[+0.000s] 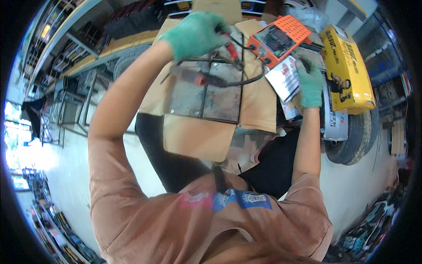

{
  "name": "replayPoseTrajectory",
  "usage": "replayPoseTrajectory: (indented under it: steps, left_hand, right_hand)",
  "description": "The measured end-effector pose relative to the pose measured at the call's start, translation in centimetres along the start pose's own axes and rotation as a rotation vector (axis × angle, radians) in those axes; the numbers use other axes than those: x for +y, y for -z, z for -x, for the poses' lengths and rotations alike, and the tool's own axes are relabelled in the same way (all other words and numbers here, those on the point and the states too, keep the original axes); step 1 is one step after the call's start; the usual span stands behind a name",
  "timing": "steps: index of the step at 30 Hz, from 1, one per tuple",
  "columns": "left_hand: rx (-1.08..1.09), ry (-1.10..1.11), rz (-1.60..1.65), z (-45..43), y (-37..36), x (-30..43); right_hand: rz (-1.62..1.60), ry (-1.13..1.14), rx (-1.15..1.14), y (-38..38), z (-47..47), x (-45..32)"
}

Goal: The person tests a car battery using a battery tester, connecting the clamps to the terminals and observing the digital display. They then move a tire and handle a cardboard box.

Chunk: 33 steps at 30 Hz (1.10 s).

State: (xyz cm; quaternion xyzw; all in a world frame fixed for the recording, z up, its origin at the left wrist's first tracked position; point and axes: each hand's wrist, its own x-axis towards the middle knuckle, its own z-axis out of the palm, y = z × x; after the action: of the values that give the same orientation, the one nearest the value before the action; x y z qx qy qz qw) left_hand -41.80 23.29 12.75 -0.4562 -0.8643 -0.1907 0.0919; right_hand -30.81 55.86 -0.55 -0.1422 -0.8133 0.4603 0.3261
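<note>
My left hand (197, 35), in a green knit glove, is raised over an open cardboard box (199, 137). Its fingers curl around a black cable (238, 45) that runs from an orange electronic device (279, 40) with a display. A red-handled lead (231, 51) hangs just below those fingers. Inside the box lie grey flat panels (222, 99) with black edging and small screws. Across them stretches a second lead with a blurred dark handle (188, 75). My gloved right hand (310, 84) touches the edge of a white printed booklet (283, 78); whether it grips it is unclear.
A yellow product carton (351, 74) stands at the right, above a tire (349, 142). Beside my right forearm is a silver box (336, 123). Metal shelving (71, 43) fills the upper left, with another tire (130, 59) near it. Clear plastic wrapping (306, 15) lies behind the device.
</note>
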Motion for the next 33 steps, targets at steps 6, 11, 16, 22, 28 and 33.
replayPoseTrajectory:
  steps: [6, 11, 16, 22, 28, 33]
  left_hand:
    - [-0.123, 0.181, 0.386, 3.1, 1.3, 2.3]
    - [-0.132, 0.16, 0.338, 4.3, 2.7, 2.9]
    - [-0.131, 0.234, 0.339, 6.8, 4.4, 3.7]
    - [-0.055, 0.22, 0.282, 10.8, 6.1, 5.1]
    - [-0.008, 0.464, 0.388, 12.8, 6.7, 4.0]
    - [-0.065, 0.752, 0.491, 15.1, 6.6, 2.1]
  right_hand:
    - [-0.401, -0.568, -0.219, 0.0, -4.4, 0.1]
    - [-0.353, -0.638, -0.225, -3.4, -8.3, 0.3]
    - [-0.418, -0.615, -0.072, -5.2, -8.6, -0.5]
    - [-0.622, -0.495, -0.29, -8.0, -7.5, -4.5]
    - [-0.612, -0.509, -0.332, -14.2, -8.9, -5.2]
    - [-0.636, -0.425, -0.339, -15.6, -6.3, -5.0]
